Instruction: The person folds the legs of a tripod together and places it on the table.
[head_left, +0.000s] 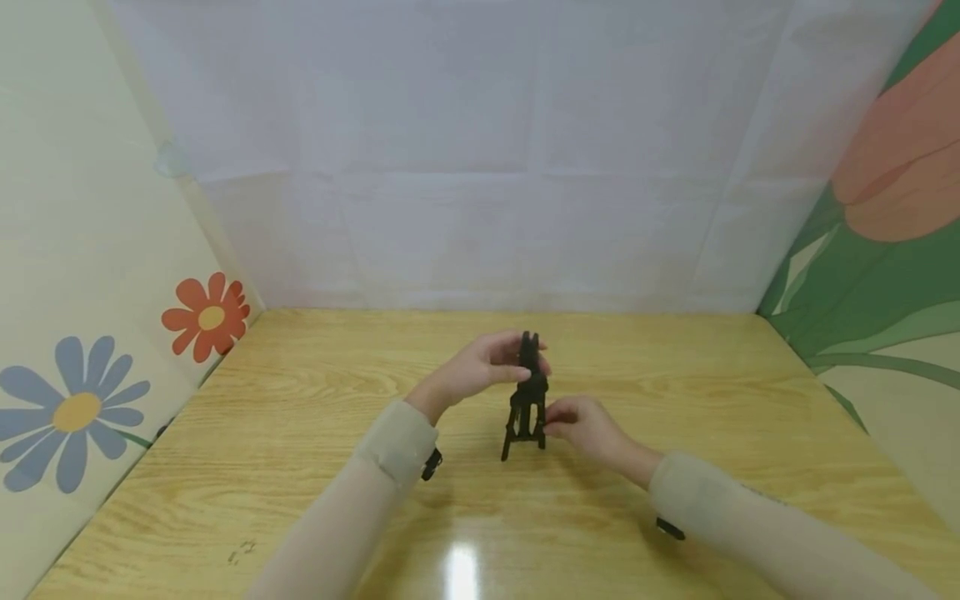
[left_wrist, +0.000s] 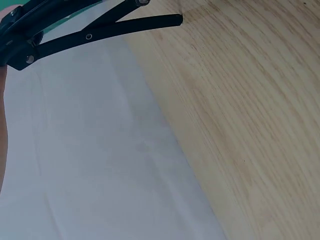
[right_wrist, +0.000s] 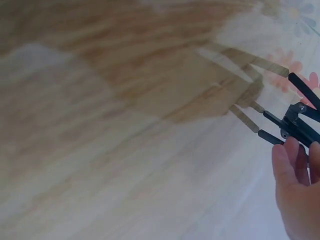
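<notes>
A small black tripod (head_left: 529,388) with splayed, hinged legs stands upright near the middle of the table. My left hand (head_left: 480,364) holds its upper part, thumb in front and fingers behind. Lower down on the right side, my right hand (head_left: 583,427) pinches one of the legs between thumb and fingers. The left wrist view shows the tripod's riveted legs (left_wrist: 107,31) up close, with only a sliver of the hand at the left edge. In the right wrist view, the right hand (right_wrist: 301,187) grips near a leg of the tripod (right_wrist: 299,127), whose feet touch the glossy tabletop.
The wood-grain table (head_left: 300,500) carries a bright light reflection near its front. A white sheet (head_left: 480,167) hangs behind it. Flower-printed panels (head_left: 75,250) flank the left side, and a panel with large green leaves (head_left: 892,275) borders the right.
</notes>
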